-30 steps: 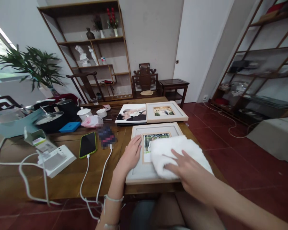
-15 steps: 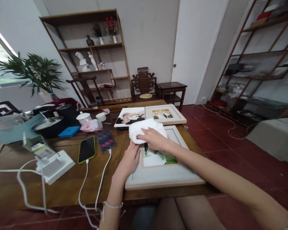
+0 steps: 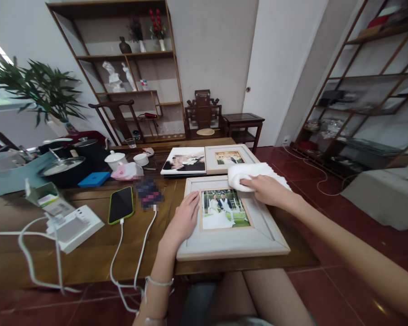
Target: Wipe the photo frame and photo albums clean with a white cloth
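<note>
A picture frame [image 3: 229,246] with a wide whitish border and a pale wooden edge lies flat on the wooden table [image 3: 122,253] in front of me. Inside it is a photo [image 3: 224,210] of two people outdoors, one in a white gown. My left hand [image 3: 186,216] rests on the frame's left side, its fingers stretched out and holding nothing. A folded white towel [image 3: 258,170] is gripped in my right hand [image 3: 271,191] over the frame's far right corner, partly hiding that corner. Part of the towel reaches past the frame's right edge.
Behind the frame lie a second framed photo [image 3: 229,158] and a photo panel [image 3: 185,160]. To the left are a green-edged phone [image 3: 121,204] on a white cable, an open white box [image 3: 79,228], a blue box [image 3: 94,179], a white teapot [image 3: 115,160] and dark pots [image 3: 66,171].
My right hand has carried the towel from the frame's far left part to its far right corner, uncovering the photo. My left hand stays on the frame's left side.
</note>
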Demonstrator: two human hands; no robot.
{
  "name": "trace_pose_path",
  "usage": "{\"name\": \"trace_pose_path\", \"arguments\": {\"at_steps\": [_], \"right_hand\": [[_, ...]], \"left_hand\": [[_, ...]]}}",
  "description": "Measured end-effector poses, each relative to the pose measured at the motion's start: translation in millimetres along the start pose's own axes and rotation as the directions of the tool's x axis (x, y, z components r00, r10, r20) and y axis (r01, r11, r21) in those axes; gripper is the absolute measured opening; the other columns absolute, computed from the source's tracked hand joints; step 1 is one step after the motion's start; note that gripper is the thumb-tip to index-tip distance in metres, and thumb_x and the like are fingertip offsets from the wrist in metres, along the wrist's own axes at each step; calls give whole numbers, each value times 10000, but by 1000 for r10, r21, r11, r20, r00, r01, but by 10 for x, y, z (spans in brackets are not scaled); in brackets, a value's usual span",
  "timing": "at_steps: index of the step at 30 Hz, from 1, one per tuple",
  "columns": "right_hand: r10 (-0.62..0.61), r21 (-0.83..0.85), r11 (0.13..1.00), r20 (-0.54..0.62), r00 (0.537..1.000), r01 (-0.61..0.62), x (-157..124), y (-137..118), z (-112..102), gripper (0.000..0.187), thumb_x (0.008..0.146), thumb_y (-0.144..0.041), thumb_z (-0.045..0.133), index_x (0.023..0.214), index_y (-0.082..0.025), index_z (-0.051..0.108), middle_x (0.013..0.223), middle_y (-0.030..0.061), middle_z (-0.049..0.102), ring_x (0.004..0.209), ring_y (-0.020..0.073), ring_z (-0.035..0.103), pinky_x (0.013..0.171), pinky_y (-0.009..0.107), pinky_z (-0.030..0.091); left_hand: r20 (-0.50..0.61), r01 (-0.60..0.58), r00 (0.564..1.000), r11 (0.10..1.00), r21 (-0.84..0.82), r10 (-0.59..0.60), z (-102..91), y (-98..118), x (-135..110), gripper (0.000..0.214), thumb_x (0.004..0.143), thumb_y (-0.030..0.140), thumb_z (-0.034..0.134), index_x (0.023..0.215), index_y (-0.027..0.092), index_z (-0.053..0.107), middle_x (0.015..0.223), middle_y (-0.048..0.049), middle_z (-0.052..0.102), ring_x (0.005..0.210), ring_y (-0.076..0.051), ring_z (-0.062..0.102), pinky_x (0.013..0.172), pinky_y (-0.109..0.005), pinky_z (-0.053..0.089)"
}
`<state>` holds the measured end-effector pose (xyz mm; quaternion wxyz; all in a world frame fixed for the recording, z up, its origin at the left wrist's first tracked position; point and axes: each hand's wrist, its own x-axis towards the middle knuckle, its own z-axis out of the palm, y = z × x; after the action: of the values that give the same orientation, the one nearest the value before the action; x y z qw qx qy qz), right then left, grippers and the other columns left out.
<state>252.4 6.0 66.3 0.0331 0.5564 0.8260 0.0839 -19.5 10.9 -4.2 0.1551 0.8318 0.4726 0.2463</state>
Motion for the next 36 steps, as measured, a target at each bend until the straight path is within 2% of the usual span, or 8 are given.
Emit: {"name": "trace_pose_path", "arguments": {"at_steps": [6,10,13,19,25,28,31,36], "right_hand": [[-62,-1,998,67,996,62,-554,-380,-127,541,638,44,376,1082,-187,580,889,120,631,820,258,577,670,325,365],[-138,133,984,152,979,118,-1033,-647,-253,559,619,26,424,1114,-192,566,950,123,637,1019,307,537,832,393,379],[-129,209,974,175,976,91,-1208,-679,-265,519,636,5,429,1080,-221,571,1014,116,621,1034,314,525,832,411,386],[-151,234,964,111,982,122,-1061,-714,-226,568,619,33,383,1089,-233,558,949,98,615,893,269,557,740,365,405],[-318,283,904,-58,946,321,-712,-1217,-233,393,680,-13,415,1008,-176,559,875,101,613,953,274,535,782,364,388],[-346,300,882,-113,931,364,-620,-1369,-178,314,709,-53,434,975,-173,550,878,109,612,980,286,518,811,387,381],[-304,273,906,-115,946,324,-677,-1322,-139,328,680,-61,458,973,-177,548,929,123,611,964,289,519,823,408,373],[-163,275,951,61,985,140,-937,-946,-195,458,610,-9,412,985,-218,571,915,91,609,838,255,553,713,349,372]], "left_hand": [[1,2,1000,1000,16,-2,18,-10,0,404,928,227,325,1289,124,476,1405,-129,427,1322,-219,345,1075,-469,304],[-9,-4,1000,1000,18,4,34,-22,4,398,929,236,332,1278,128,490,1401,-124,434,1321,-215,348,1083,-460,298],[-25,-9,1000,1000,11,10,36,-18,2,383,926,232,344,1261,146,507,1391,-119,448,1317,-214,357,1080,-467,303],[-24,-14,1000,1000,28,14,40,-11,3,387,921,205,337,1259,123,506,1390,-122,450,1313,-215,360,1080,-477,303],[-43,-14,999,1000,17,14,31,-21,10,389,902,164,345,1249,136,518,1373,-115,474,1296,-212,389,1076,-476,314],[-33,-31,999,1000,5,31,10,-17,15,410,883,129,346,1260,132,508,1381,-120,463,1296,-207,391,1081,-448,319],[-35,-39,999,999,6,39,2,-9,19,396,887,141,348,1239,139,530,1363,-112,484,1290,-206,403,1086,-435,317],[-45,-9,999,1000,-3,9,16,2,13,382,906,175,345,1236,136,533,1362,-115,484,1293,-215,396,1078,-447,323]]}}
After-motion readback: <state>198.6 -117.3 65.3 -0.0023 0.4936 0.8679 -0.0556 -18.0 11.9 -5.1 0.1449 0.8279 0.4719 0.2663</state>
